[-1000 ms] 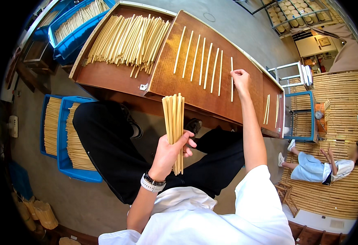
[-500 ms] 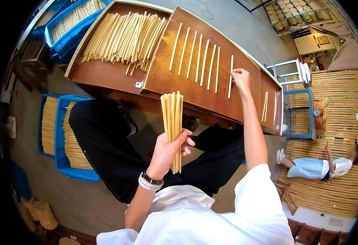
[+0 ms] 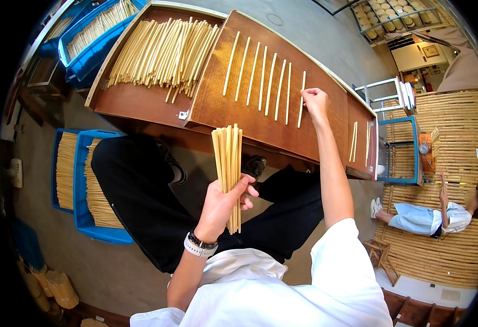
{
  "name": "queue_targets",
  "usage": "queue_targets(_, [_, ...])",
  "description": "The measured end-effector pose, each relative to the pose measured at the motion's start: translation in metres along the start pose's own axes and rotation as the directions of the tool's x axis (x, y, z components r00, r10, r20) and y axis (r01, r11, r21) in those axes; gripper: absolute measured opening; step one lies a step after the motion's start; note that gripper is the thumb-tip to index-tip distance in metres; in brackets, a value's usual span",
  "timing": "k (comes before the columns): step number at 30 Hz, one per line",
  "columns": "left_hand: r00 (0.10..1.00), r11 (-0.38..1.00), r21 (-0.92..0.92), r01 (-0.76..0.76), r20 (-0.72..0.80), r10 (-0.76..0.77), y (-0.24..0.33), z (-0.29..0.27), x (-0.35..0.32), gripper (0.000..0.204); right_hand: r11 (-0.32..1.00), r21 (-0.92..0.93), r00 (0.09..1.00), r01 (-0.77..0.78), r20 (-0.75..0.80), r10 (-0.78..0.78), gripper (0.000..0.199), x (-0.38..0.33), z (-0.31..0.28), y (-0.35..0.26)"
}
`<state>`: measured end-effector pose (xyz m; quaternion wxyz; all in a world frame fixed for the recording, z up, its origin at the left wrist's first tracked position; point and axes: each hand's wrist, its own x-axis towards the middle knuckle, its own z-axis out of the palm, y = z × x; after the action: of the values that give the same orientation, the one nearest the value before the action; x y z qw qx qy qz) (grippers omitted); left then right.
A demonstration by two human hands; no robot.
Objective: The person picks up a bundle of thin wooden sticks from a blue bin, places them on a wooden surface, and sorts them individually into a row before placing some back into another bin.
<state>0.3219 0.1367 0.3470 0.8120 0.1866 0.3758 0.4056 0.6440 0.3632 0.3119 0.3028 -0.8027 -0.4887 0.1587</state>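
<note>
My left hand is closed around an upright bundle of pale wooden sticks, held over my lap. My right hand reaches out over the brown wooden board and pinches a single wooden stick near its middle. That stick lies at the right end of a spaced row of several similar sticks, roughly parallel to them. To the row's left, a large pile of sticks fills the table's tray section.
Blue crates full of sticks stand on the floor at left, with another blue crate at upper left. A few sticks lie at the table's right end. A person is by the bamboo wall at far right.
My right hand has shifted slightly left and up with its stick, which now sits closer to the row. The left hand keeps its bundle almost still. The distant person's arm has risen.
</note>
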Motion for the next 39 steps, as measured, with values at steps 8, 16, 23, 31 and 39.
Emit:
queue_targets(8, [1.000,1.000,0.013,0.011,-0.009,-0.011,-0.001,-0.003,0.001,0.018,0.988,0.106,0.994,-0.111,0.014,0.110,0.030,0.016,-0.043,0.045])
queue_targets(16, [0.999,0.998,0.033,0.044,-0.030,-0.043,-0.007,0.004,0.006,0.016,0.965,0.139,0.975,-0.223,0.018,0.223,0.030,0.030,-0.106,0.116])
queue_targets(23, [0.998,0.997,0.064,0.052,-0.046,-0.049,-0.012,0.010,0.010,0.017,0.943,0.100,0.948,-0.317,0.030,0.316,0.031,0.041,-0.130,0.172])
queue_targets(31, [0.997,0.996,0.067,0.061,-0.048,-0.058,-0.020,0.013,0.010,0.018,0.964,-0.233,0.985,-0.124,-0.149,0.091,0.015,0.039,-0.123,0.216])
queue_targets(39, [1.000,0.997,0.077,0.025,0.003,-0.026,-0.020,0.019,0.012,0.017,0.979,0.195,0.996,0.051,-0.085,-0.035,0.019,0.029,-0.090,0.156])
